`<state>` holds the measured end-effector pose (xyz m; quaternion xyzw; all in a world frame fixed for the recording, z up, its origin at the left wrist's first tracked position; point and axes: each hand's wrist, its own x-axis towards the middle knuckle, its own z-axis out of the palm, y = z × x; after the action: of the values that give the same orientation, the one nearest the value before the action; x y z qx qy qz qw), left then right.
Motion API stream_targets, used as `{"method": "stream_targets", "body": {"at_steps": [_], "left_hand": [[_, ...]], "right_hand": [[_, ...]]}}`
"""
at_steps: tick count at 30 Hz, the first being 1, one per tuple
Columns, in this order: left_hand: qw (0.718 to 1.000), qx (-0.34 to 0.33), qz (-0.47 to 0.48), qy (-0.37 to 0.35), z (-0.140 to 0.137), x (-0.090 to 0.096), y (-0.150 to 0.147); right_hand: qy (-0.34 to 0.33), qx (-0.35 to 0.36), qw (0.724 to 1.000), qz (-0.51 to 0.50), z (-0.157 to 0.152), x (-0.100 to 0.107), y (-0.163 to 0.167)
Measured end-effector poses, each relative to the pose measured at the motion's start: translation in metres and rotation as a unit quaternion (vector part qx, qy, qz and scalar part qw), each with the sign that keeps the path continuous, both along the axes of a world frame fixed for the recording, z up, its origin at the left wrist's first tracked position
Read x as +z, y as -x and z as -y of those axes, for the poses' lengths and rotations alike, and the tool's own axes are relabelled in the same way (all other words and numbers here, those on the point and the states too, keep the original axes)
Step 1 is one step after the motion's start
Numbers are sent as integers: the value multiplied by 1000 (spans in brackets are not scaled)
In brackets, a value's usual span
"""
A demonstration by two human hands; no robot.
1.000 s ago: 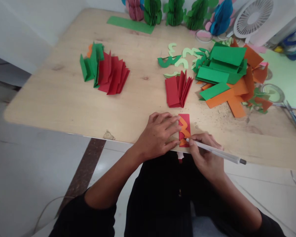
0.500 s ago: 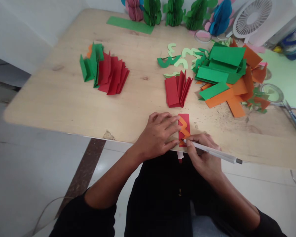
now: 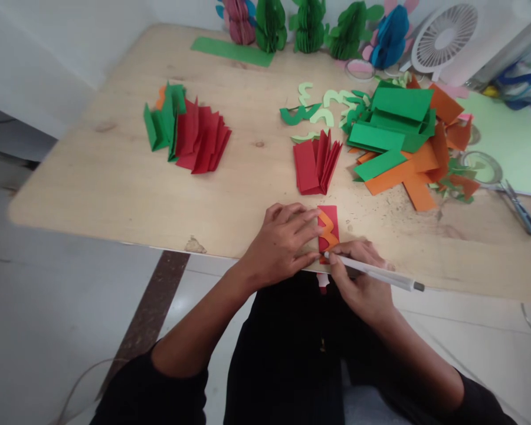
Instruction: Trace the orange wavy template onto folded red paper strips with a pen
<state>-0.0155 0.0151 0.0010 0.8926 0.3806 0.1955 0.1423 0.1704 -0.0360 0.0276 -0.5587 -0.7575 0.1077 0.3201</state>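
At the table's front edge lies a small red paper piece (image 3: pixel 330 213), upright to me. On top of it rests a wavy orange paper cutout (image 3: pixel 329 226). My left hand (image 3: pixel 284 241) lies over their left side with fingers spread, its fingertips pressing the cutout against the red paper. My right hand (image 3: pixel 364 282) is closed around a white pen (image 3: pixel 376 271). The pen's tip touches near the cutout's lower end, beside my left thumb. Just beyond stands a bundle of folded red paper (image 3: pixel 308 168).
Folded red (image 3: pixel 207 139) and green papers (image 3: pixel 158 127) stand at left. Green and orange strips (image 3: pixel 418 189) heap at right, near light green cutouts (image 3: pixel 322 115), scissors (image 3: pixel 520 206) and a small white fan (image 3: pixel 445 38). Paper honeycomb figures (image 3: pixel 310 26) line the back.
The pen tip has shifted slightly left and down along the orange cutout's lower edge, with my right hand following. My left hand stays in place. The whole view has tilted a little.
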Motion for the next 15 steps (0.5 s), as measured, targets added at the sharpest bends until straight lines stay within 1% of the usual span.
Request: {"method": "stream_targets", "body": {"at_steps": [5,10,13,15], "left_hand": [[1000,-5,0,12,0,1,0],[999,-4,4,32,0,4,0],[999,-8,12,34,0,5,0],[999,-10,18,32,1,6,0]], "right_hand": [[-2,-3,1000,8,0,2,0],[1,6,1000,-8,0,2,-1],[17,6,1000,-22,2,1,-1],[41,-7,998,-52,2,0,-3]]}}
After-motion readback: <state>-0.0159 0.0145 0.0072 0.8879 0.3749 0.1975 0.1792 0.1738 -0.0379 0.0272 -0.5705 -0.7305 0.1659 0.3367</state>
